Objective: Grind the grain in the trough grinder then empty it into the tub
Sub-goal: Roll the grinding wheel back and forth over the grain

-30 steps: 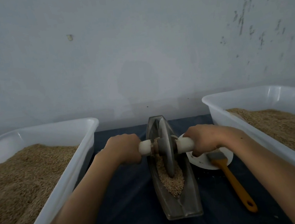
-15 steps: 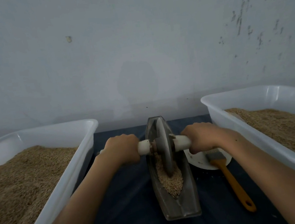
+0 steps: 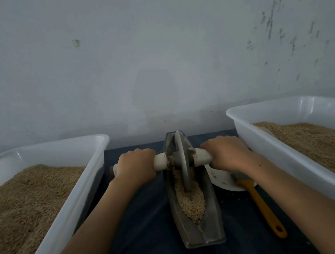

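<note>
Trough grinder (image 3: 198,228): grey metal, boat-shaped, lying lengthwise away from the person on the dark worktop, between the two tubs. Grinding wheel (image 3: 181,161): grey disc, upright on edge in the far half of the trough, pale axle handles out to both sides. Grain (image 3: 191,201): tan, heaped in the trough's channel, tapering to a point toward the near end; wheel's lower rim sits in it. Left tub (image 3: 70,207) and right tub (image 3: 282,153): white translucent plastic, rectangular, both holding tan grain well below the rim.
</note>
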A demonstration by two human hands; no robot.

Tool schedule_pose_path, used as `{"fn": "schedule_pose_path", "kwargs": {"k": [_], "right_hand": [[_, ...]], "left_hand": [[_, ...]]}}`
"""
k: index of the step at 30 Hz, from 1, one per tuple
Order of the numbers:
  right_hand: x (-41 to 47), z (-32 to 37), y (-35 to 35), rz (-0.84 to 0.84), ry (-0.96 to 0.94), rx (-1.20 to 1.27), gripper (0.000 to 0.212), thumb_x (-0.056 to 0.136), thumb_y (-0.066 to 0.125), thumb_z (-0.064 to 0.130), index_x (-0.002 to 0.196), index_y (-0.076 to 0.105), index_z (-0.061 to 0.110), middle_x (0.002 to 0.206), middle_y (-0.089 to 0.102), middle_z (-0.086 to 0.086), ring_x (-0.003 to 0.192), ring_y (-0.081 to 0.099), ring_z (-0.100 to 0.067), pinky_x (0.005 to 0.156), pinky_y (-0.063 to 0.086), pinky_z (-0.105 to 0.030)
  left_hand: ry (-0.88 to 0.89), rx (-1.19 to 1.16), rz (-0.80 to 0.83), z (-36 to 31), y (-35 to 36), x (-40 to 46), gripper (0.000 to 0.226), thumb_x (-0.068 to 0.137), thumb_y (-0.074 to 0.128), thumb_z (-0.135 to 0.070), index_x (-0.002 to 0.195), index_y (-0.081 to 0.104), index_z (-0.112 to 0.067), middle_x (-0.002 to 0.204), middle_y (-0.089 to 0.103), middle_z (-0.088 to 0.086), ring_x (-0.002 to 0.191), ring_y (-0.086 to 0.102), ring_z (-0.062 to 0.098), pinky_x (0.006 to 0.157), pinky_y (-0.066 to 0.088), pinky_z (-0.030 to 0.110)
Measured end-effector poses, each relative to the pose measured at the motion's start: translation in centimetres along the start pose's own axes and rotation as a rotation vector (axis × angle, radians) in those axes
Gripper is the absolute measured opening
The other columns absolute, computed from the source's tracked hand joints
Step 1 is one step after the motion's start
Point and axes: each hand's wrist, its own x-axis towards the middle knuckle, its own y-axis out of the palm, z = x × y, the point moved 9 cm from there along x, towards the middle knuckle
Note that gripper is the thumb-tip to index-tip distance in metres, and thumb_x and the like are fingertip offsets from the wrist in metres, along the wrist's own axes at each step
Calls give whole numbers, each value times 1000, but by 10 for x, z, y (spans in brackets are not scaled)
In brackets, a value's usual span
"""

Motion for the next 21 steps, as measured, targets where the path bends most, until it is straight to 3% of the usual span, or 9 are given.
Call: {"fn": "schedule_pose_path", "kwargs": {"k": [3,8,12,15,18,21], "right_hand": [[0,2,0,31,-17,-19,15,85,60,22,93,53,32,83,55,7,79,57,-15,60,34,-27],[-5,0,12,306,-5,40,38,80,70,23,117,59,25,92,59,5,82,56,-14,57,36,-23],[-7,-3,19,368,26,116,44,80,71,21,122,58,23,103,62,2,89,57,-15,66,40,-26],[-4,-3,16,296,21,84,33,81,68,23,113,61,25,102,65,1,86,60,-15,64,42,-27],[-1,0,1,51,3,-15,11,85,59,22,91,55,31,93,66,3,74,55,-14,58,36,-27],[-1,4,-8,-120,-20,-57,14,87,55,22,84,46,32,89,64,4,71,50,-14,63,35,-29]], "left_hand": [[10,-17,90,1,7,0,29,83,62,-33,110,57,-23,94,60,-4,79,52,14,69,38,30],[19,-83,323,0,18,-5,41,78,69,-32,115,56,-19,87,53,-5,80,52,15,72,41,30],[22,-63,297,-1,13,-5,41,77,69,-33,115,57,-20,90,55,-4,81,54,17,72,41,31],[11,-18,151,-1,6,-2,33,80,64,-33,111,58,-23,97,62,-2,85,58,18,68,39,31],[-18,-25,-3,0,-2,-2,23,84,59,-31,105,56,-24,91,59,-4,76,50,15,67,36,31],[-38,-59,-17,3,0,-3,20,84,59,-30,103,55,-25,86,53,-6,75,47,14,68,36,30]]}}
